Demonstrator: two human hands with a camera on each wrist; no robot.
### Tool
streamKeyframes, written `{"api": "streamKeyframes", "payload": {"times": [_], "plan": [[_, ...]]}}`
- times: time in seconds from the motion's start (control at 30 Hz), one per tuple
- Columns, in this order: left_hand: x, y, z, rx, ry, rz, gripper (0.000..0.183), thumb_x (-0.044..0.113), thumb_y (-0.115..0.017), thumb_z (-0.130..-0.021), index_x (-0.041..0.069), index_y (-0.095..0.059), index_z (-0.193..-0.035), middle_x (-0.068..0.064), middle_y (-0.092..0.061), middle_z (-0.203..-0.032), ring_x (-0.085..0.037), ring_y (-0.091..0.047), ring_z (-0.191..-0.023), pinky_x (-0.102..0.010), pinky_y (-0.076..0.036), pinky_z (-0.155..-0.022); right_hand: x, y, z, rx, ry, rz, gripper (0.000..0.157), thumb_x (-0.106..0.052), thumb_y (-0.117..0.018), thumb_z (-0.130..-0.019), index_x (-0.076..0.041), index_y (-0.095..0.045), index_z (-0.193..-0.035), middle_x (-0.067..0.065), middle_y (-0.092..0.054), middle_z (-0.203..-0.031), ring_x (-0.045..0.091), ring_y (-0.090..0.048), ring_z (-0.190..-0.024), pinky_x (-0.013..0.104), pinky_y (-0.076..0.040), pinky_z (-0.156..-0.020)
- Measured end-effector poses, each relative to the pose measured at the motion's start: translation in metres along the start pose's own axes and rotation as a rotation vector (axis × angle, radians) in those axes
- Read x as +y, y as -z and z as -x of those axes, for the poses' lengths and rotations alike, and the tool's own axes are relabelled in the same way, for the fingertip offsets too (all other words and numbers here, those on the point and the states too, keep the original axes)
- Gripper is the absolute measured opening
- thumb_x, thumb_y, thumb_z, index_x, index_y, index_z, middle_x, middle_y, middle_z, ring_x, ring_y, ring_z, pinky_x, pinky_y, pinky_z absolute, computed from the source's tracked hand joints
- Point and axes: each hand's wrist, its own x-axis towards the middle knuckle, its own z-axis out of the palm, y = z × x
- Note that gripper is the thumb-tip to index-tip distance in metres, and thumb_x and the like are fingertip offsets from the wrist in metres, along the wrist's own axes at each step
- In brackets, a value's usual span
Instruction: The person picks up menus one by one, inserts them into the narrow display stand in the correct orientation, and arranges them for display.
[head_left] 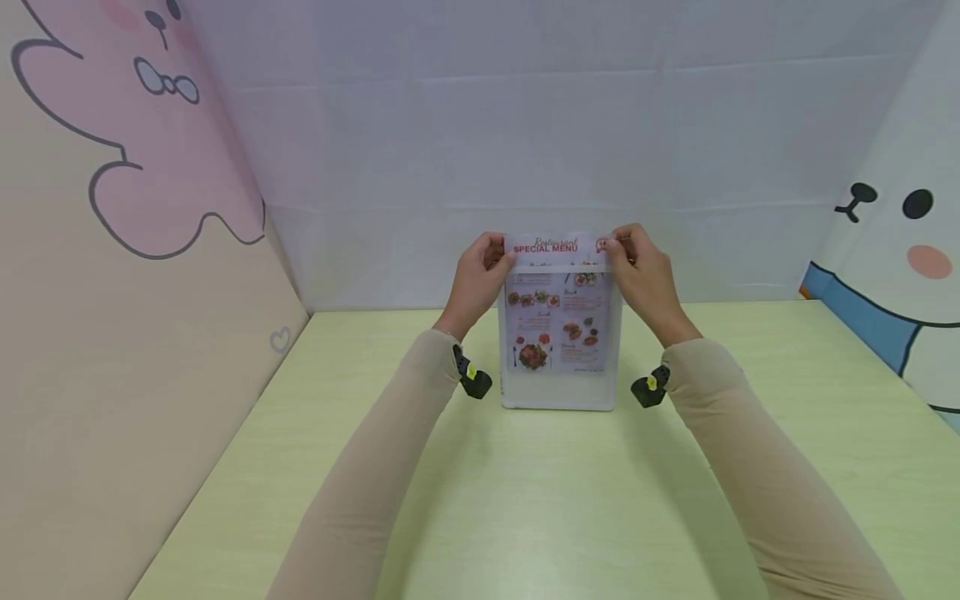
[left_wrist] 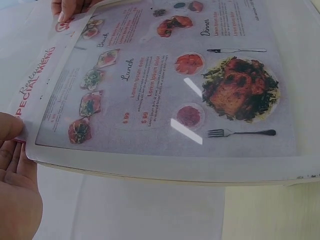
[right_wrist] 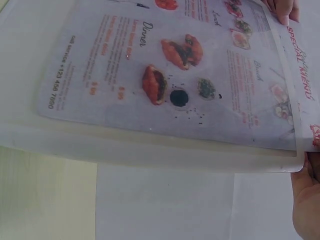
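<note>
A printed menu sheet (head_left: 534,312) sits most of the way inside a clear, white-edged sign holder (head_left: 558,393) that stands upright on the table. Its "Special Menu" heading sticks out above the holder's top edge. My left hand (head_left: 477,279) pinches the sheet's top left corner between thumb and fingers. At the top right corner, my right hand (head_left: 647,279) pinches the sheet in the same way. In the left wrist view the left thumb (left_wrist: 10,126) lies on the paper right beside the holder's rim. Below the sheet's bottom edge, a strip of the holder shows bare.
The pale green-yellow table (head_left: 547,492) runs back to a white cloth backdrop (head_left: 480,142). A panel with a pink cartoon figure (head_left: 157,150) rises on the left, and one with a white cartoon face (head_left: 900,225) on the right. Small black cameras (head_left: 474,379) hang at both wrists.
</note>
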Motion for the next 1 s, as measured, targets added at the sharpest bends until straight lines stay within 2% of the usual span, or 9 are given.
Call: {"api": "streamKeyframes", "payload": {"times": [0.13, 0.2, 0.53, 0.67, 0.9, 1.0], "plan": [[-0.017, 0.000, -0.008, 0.004, -0.007, 0.007, 0.023, 0.015, -0.053, -0.099, 0.003, -0.056, -0.119, -0.012, -0.063, -0.112, -0.017, -0.060, -0.095, -0.029, -0.048, -0.085, -0.001, -0.001, 0.001, 0.002, -0.002, 0.011, 0.034, -0.035, -0.038, -0.103, -0.006, -0.047, -0.120, 0.017, -0.061, -0.119, 0.028, -0.055, -0.101, 0.041, -0.043, -0.085], [-0.021, 0.000, -0.010, 0.008, -0.013, 0.007, 0.023, 0.017, -0.053, -0.099, 0.005, -0.056, -0.119, -0.011, -0.063, -0.112, -0.015, -0.060, -0.094, -0.029, -0.049, -0.084, -0.001, -0.001, 0.001, 0.004, -0.003, 0.015, 0.033, -0.034, -0.038, -0.103, -0.006, -0.048, -0.118, 0.016, -0.061, -0.118, 0.027, -0.054, -0.100, 0.040, -0.042, -0.084], [-0.023, 0.001, -0.012, 0.019, -0.022, 0.010, 0.025, 0.015, -0.054, -0.099, 0.004, -0.055, -0.121, -0.011, -0.063, -0.112, -0.015, -0.059, -0.097, -0.028, -0.049, -0.085, -0.004, -0.003, -0.001, 0.014, -0.009, 0.033, 0.030, -0.030, -0.039, -0.104, -0.005, -0.049, -0.116, 0.017, -0.061, -0.118, 0.028, -0.055, -0.098, 0.040, -0.042, -0.083], [-0.019, 0.001, -0.010, 0.013, -0.019, 0.014, 0.028, 0.013, -0.053, -0.099, 0.006, -0.054, -0.126, -0.012, -0.062, -0.115, -0.016, -0.058, -0.099, -0.028, -0.048, -0.086, -0.004, -0.002, -0.001, 0.015, -0.002, 0.017, 0.029, -0.030, -0.041, -0.103, -0.005, -0.050, -0.115, 0.018, -0.062, -0.119, 0.028, -0.056, -0.100, 0.040, -0.043, -0.084], [0.007, 0.004, 0.005, -0.007, -0.018, 0.018, 0.037, 0.003, -0.051, -0.098, 0.004, -0.048, -0.135, -0.019, -0.062, -0.114, -0.023, -0.060, -0.097, -0.031, -0.048, -0.085, -0.003, -0.002, -0.001, 0.029, 0.011, -0.025, 0.029, -0.025, -0.046, -0.102, -0.003, -0.053, -0.121, 0.021, -0.062, -0.123, 0.031, -0.059, -0.112, 0.045, -0.046, -0.095], [0.009, 0.006, 0.007, -0.011, -0.028, 0.019, 0.037, 0.003, -0.052, -0.098, 0.005, -0.049, -0.134, -0.018, -0.062, -0.114, -0.023, -0.060, -0.099, -0.031, -0.049, -0.086, -0.003, -0.003, -0.001, 0.045, 0.023, -0.036, 0.030, -0.023, -0.048, -0.102, -0.006, -0.054, -0.126, 0.019, -0.064, -0.121, 0.030, -0.062, -0.109, 0.041, -0.049, -0.092]]}}
